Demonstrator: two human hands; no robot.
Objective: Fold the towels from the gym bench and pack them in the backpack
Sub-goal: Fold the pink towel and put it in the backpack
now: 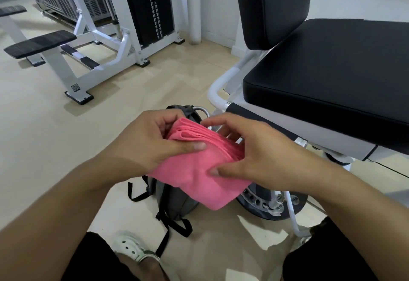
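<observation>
- I'm holding the folded towel (199,170) over the backpack (177,201), my left hand (146,141) pinching its near corner, thumb on top.
- My right hand (254,154) is gripping the layered edge.
- Folding is looking done; packing isn't, I'd say.
- The bench (332,74) is showing no more towels from here.

Below me, the beige floor (155,86) carries my grey backpack (174,203) at lower centre, the gym bench (332,70) at right, a white weight machine (115,37) upper left, and what looks like my white clog (132,247).
</observation>
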